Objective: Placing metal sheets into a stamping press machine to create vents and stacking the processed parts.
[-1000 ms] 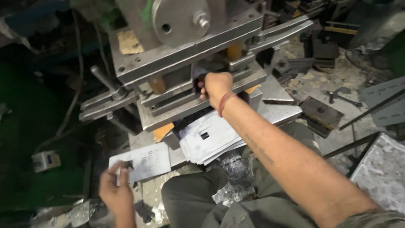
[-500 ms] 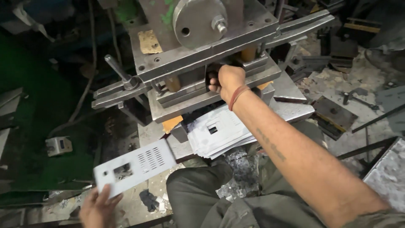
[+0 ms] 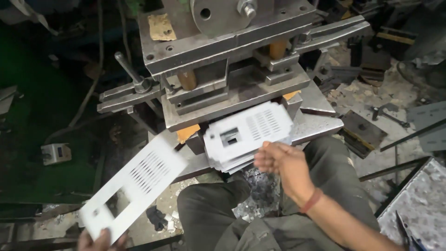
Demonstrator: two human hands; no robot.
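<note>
My left hand point(image 3: 98, 240) sits at the bottom left edge, gripping the near end of a white slotted metal plate point(image 3: 134, 186) that tilts up toward the press. My right hand point(image 3: 282, 163) is in front of the grey steel press die point(image 3: 232, 95). Its fingers pinch the near edge of a second white slotted plate point(image 3: 248, 129), which is blurred and lies on top of a stack of similar plates point(image 3: 228, 162) on the press bed.
A lever handle point(image 3: 128, 69) sticks out at the press's left. An orange block point(image 3: 187, 133) is under the die. Metal scraps point(image 3: 260, 190) lie between my knees. Dark steel parts point(image 3: 362, 130) and a speckled sheet point(image 3: 418, 209) are on the right.
My right hand has pulled back out of the die opening to the plate stack and taken the top plate. My left hand has dropped lower, and its plate now points toward the press.
</note>
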